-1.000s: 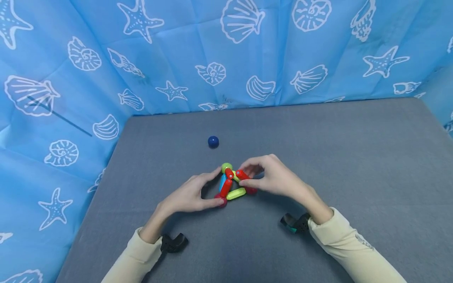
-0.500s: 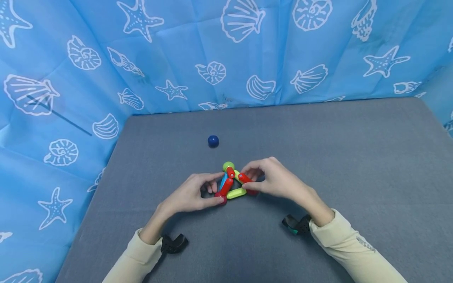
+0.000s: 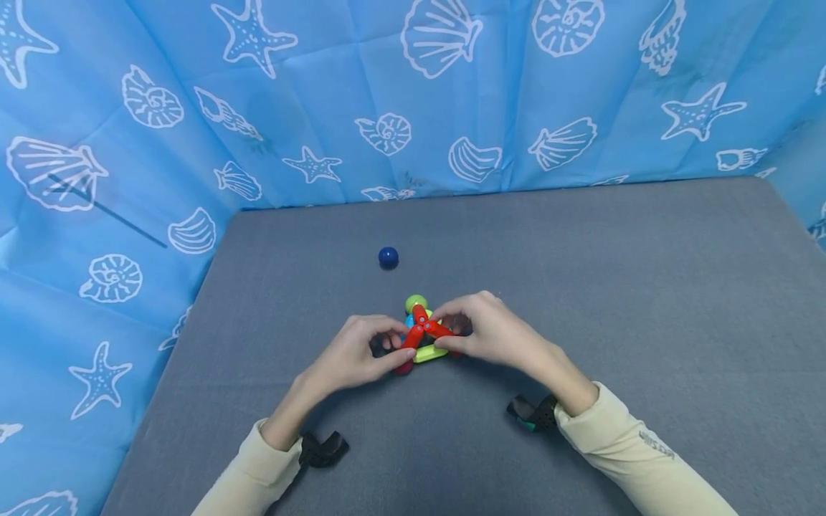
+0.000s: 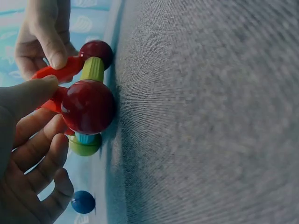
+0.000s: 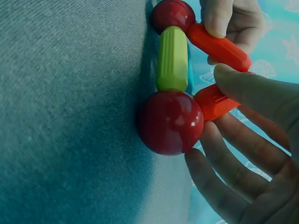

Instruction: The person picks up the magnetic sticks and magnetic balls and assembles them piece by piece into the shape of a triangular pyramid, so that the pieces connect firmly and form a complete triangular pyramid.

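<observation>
A small frame of magnetic rods and balls sits on the table in the head view. Its base has a yellow-green rod [image 3: 430, 353] in front, a light blue rod [image 3: 409, 321], a green ball [image 3: 416, 304] at the back, and two dark red balls, the left ball [image 4: 88, 107] and the right ball [image 5: 170, 123]. Three red rods lean inward, tops meeting over the middle. My left hand [image 3: 356, 351] pinches the left red rod [image 3: 413, 337] between thumb and index finger. My right hand [image 3: 497, 333] pinches the right red rod [image 5: 215, 102]; its other fingers spread beside the red ball.
A dark blue ball [image 3: 388, 257] lies behind the frame on the grey cloth-covered table [image 3: 613, 287]. A blue curtain [image 3: 439, 93] with white shells rises along the back and left edges. Black wrist straps [image 3: 325, 449] hang under both wrists.
My left thumb has moved from the red ball up to the left red rod. My right hand has shifted left, bringing the right red rod's top against the other two.
</observation>
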A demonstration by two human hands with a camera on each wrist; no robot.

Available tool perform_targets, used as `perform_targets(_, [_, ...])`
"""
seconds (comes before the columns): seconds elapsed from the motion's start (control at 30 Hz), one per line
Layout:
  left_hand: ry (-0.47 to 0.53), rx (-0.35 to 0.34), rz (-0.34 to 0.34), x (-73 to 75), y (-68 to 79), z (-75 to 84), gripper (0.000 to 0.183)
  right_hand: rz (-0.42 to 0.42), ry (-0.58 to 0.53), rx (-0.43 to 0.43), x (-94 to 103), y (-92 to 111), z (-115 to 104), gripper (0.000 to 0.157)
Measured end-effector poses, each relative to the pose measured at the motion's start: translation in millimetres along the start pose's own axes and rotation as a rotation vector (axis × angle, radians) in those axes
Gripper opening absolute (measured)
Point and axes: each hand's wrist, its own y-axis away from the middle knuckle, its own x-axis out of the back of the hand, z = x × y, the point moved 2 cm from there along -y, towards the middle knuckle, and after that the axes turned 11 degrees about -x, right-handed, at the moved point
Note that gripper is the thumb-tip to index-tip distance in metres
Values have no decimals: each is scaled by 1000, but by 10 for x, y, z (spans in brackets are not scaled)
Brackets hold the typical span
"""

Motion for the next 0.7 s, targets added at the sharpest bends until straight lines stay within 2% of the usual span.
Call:
perform_targets(0.2, [-3, 5, 4, 4, 10, -2, 21, 4, 4, -11, -32, -12, 0, 32])
perform_targets(0.47, [-31, 30, -46, 43, 59, -47, 30, -22, -24, 25, 4, -73, -8, 32])
perform_targets(0.57, [-43, 38, -63, 74, 87, -54, 26, 16, -45, 15, 77, -152, -25, 32])
perform_targets(0.7, [-56, 49, -73, 125, 129, -56, 23, 108, -49, 3, 155, -346, -47, 37])
